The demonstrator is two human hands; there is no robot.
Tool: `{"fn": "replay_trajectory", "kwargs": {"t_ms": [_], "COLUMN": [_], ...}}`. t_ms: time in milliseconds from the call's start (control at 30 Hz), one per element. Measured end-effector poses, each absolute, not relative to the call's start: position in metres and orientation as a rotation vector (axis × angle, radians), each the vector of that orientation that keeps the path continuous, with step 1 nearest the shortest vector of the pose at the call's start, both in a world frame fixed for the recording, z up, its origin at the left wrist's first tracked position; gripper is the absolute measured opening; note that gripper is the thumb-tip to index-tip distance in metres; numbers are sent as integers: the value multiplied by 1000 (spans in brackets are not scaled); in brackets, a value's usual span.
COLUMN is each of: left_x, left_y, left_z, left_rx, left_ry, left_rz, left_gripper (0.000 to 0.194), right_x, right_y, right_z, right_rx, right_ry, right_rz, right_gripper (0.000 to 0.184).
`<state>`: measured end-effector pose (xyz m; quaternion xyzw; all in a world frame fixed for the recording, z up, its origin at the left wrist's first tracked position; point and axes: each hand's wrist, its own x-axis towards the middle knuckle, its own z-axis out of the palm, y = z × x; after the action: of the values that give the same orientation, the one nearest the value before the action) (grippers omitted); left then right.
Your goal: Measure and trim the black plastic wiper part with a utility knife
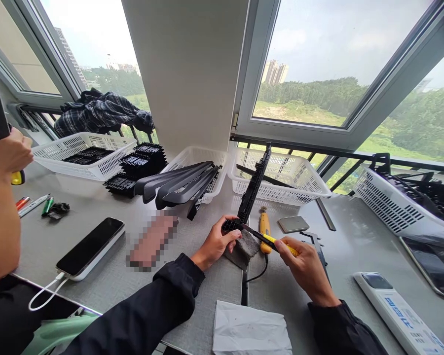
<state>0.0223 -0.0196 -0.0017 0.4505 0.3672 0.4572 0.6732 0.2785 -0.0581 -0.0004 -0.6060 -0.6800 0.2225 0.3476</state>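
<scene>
The left hand [216,242] closes its grip around the lower end of a long black plastic part [252,190], which stands tilted on a grey block [245,249] near the middle of the desk [140,276] and points toward 12 o'clock. The right hand [306,266] is closed on a yellow-handled knife [272,239], whose tip meets the lower end of the part from 3 o'clock. To do this trimming well, I judge that the left hand should press the part firmly onto the block, with its fingers away from the line of the blade. The cuts should be short and light. At 9 o'clock another person's hand [5,153] holds a dark tool. A white basket [307,185] stands behind the part.
</scene>
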Motion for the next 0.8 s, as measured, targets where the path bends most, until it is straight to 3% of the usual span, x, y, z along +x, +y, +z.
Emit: {"fn": "replay_trajectory", "kwargs": {"t_ms": [300, 800], "left_x": [22, 22], "left_y": [-18, -17], "left_z": [0, 0], "left_rx": [997, 1082], "left_ry": [859, 847], "left_rz": [1049, 1014], "left_gripper": [61, 41], "right_x": [278, 279], "right_y": [-57, -56], "right_z": [-6, -8], "right_rx": [-1596, -1601], "right_ry": [-1760, -1657], "right_rz": [605, 592], "right_gripper": [69, 69]}}
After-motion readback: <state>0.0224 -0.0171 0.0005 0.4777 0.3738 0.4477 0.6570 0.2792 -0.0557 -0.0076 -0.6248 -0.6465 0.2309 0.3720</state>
